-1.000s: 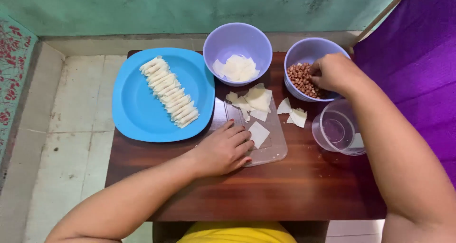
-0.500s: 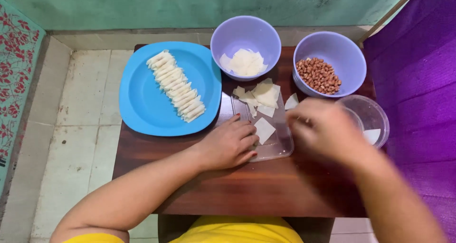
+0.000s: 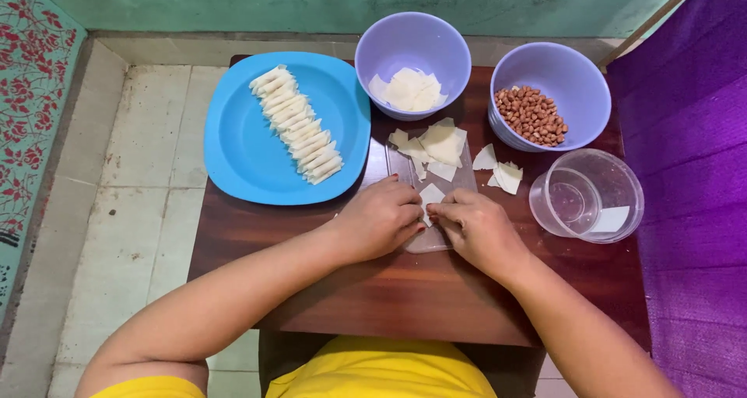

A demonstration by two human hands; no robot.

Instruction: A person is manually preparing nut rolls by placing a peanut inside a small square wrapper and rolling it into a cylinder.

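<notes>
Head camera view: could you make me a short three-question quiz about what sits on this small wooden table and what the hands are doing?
1. True or false: the row of rolled white wrappers lies on the round blue plastic plate.
2. Which lilac plastic bowl holds the brown peanuts: the one nearer the plate, or the one nearer the clear plastic tub?
3. What do the left hand and right hand meet over?

Key:
1. True.
2. The lilac bowl nearer the clear tub; the other bowl holds flat white wrapper pieces.
3. A small white wrapper square on the clear plastic board; the fingers pinch at it.
</notes>
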